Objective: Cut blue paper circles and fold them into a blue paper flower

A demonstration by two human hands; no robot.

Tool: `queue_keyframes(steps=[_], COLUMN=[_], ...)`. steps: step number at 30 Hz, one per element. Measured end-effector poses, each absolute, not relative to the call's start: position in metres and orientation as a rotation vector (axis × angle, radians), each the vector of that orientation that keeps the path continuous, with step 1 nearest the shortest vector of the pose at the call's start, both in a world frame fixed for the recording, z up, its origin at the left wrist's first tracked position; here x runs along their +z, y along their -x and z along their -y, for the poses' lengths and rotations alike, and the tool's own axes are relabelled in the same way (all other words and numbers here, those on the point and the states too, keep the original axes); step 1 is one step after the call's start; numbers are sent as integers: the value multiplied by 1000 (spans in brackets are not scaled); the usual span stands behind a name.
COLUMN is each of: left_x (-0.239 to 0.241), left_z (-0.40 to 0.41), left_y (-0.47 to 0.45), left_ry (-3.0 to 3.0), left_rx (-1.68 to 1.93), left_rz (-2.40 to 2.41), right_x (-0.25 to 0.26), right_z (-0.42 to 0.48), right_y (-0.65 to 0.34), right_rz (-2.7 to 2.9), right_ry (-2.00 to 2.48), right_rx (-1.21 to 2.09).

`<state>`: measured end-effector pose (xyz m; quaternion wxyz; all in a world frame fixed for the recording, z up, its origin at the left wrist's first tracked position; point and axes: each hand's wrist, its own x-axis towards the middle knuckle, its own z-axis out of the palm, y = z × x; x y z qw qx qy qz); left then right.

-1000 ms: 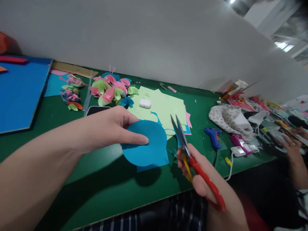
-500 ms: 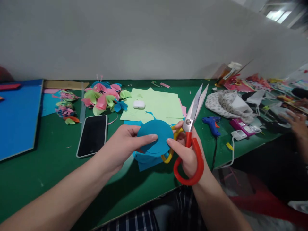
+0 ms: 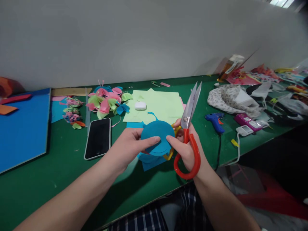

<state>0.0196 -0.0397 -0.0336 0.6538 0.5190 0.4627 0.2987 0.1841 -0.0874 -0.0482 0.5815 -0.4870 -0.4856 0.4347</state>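
Note:
A blue paper disc [image 3: 156, 136] is held above the green table [image 3: 60, 173] between both hands. My left hand [image 3: 127, 149] pinches its left side, thumb on top. My right hand [image 3: 185, 149] grips red and yellow handled scissors [image 3: 189, 131], blades closed and pointing up and away, while its thumb presses the disc's right edge. More blue paper [image 3: 150, 162] hangs or lies just beneath the disc.
A black phone [image 3: 98, 138] lies left of my hands. Behind are light green sheets [image 3: 158, 106], a white earbud case [image 3: 140, 105] and paper flowers [image 3: 107, 99]. A blue board [image 3: 19, 125] sits far left. A blue glue gun [image 3: 215, 120] and clutter lie right.
The scissors swung from pointing away at the paper's edge to upright in my right hand, which came in to touch the disc. The view shifted, revealing the phone.

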Motion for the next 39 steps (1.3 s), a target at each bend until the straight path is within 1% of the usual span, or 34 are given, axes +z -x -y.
queue_keyframes(steps=[6, 13, 15, 17, 19, 22, 31, 37, 39], left_x=[-34, -37, -36, -34, -33, -33, -54, -60, -58], left_z=[38, 34, 32, 31, 32, 36, 49, 66, 74], left_y=[-19, -18, -17, -16, -15, -14, -4, -5, -10], left_ry=[-1221, -1176, -1146, -1118, -1099, -1071, -913, -838, -810], left_rx=[701, 757, 810, 865, 898, 928, 1085, 1292, 1400], left_rz=[-1048, -1104, -1119, -1126, -1132, -1160, -1240, -1239, -1243], right_x=[-47, -43, -45, -51, -60, -72, -97, -92, -83], right_z=[85, 80, 75, 68, 60, 50, 39, 39, 44], right_y=[-186, -195, -208, -225, -239, -253, -263, -260, -249], right_rz=[1230, 1188, 1288, 1510, 1699, 1851, 1920, 1756, 1692], right_ry=[1230, 1192, 1300, 1585, 1889, 2113, 2135, 1993, 1850], right_rx=[944, 1053, 1062, 881, 587, 405, 348, 500, 603])
